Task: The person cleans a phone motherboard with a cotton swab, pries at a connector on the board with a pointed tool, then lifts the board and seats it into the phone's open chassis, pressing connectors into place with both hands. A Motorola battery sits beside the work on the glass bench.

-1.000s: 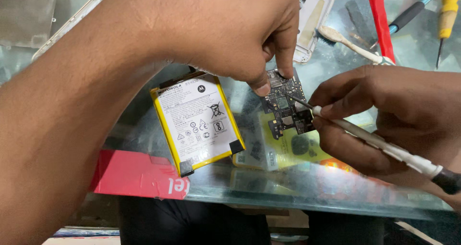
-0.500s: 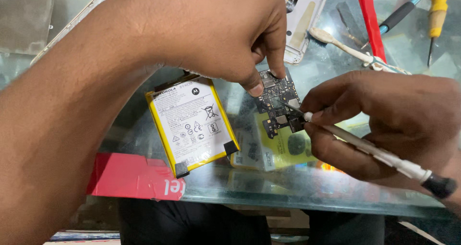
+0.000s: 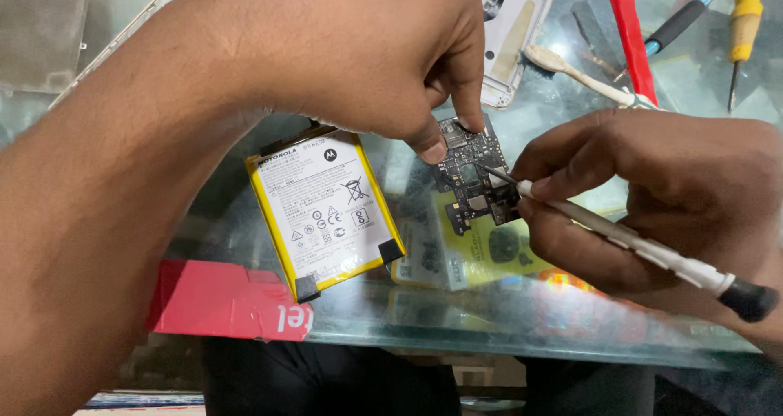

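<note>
Head view: the left hand (image 3: pixel 383 65) pinches the top edge of a small dark circuit board (image 3: pixel 475 175) lying on the glass table (image 3: pixel 489 318). The right hand (image 3: pixel 652 196) is clamped on a thin screwdriver (image 3: pixel 628 241), its tip on the board. A yellow-edged battery (image 3: pixel 326 212) lies just beside the board.

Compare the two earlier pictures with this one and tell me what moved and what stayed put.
Little changed. The left hand shifted its fingertips slightly on the circuit board, thumb and forefinger pinching its upper end. The right hand kept the white-handled tool, its tip staying on the board's middle. Nothing was picked up or let go. The yellow-edged battery stayed flat on the glass table.
</note>
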Demonstrator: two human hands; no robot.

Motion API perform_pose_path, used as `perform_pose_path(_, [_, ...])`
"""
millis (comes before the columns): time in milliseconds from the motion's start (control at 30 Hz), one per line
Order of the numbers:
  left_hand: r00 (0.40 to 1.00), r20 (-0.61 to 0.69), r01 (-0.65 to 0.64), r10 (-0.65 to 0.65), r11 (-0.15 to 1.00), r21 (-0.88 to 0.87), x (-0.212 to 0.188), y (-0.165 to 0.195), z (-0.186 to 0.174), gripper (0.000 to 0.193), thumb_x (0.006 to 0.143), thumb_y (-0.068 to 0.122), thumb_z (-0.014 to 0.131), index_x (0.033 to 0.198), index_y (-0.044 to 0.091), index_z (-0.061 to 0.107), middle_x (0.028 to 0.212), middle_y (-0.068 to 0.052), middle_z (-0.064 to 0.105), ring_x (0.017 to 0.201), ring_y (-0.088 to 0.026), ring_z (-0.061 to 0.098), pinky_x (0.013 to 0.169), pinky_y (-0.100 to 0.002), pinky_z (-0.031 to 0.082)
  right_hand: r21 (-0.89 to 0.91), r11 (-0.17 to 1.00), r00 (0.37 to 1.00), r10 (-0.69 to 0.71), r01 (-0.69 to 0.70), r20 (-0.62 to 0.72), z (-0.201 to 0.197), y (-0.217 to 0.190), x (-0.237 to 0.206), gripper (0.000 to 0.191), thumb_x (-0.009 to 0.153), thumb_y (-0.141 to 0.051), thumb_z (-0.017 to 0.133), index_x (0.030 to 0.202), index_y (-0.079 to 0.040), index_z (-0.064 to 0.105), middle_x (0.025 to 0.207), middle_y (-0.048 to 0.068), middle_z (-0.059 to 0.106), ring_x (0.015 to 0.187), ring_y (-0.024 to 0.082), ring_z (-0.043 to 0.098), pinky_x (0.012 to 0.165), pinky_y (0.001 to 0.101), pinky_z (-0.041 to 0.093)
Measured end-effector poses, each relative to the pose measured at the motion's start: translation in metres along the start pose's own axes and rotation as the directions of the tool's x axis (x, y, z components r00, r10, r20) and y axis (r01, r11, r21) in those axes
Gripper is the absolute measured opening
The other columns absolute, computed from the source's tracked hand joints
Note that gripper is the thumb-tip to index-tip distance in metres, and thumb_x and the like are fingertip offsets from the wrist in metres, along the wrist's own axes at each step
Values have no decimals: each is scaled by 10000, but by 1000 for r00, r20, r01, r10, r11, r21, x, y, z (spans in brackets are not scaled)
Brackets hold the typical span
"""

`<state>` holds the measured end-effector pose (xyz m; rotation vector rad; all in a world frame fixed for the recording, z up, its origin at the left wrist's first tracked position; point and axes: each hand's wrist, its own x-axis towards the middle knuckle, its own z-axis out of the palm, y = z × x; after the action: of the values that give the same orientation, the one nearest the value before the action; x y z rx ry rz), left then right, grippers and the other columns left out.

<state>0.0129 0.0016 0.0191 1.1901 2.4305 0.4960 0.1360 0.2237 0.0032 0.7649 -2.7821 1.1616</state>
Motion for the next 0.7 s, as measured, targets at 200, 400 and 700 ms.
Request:
perform_pose_path(200, [997,-31,-66,66,998,11,2,-3,2,341,627,216,930,926,120,797,562,-32,646,458,-158,607,423,-350,434,-40,996,997,-82,82,-3,1,5,-1,150,810,39,771,900,-17,665,991,119,737,858,137,749,765,234,603])
perform_pose_path(400, [997,-27,-73,73,997,1,2,-4,2,331,626,199,925,923,117,803,555,-35,644,455,-161,608,420,-353,432,-98,995,998,-15,21,62,-4,-1,0,137,780,5,791,863,-39,691,1002,112,756,821,111,769,661,208,609])
perform_pose_path(700, [1000,26,-7,5,998,57,0,0,1,367,694,200,917,1046,182,816,606,-21,670,505,-149,622,475,-351,446,-584,763,941,-340,276,1,-31,56,20,80,915,47,738,945,56,665,1000,223,699,864,288,707,741,347,559])
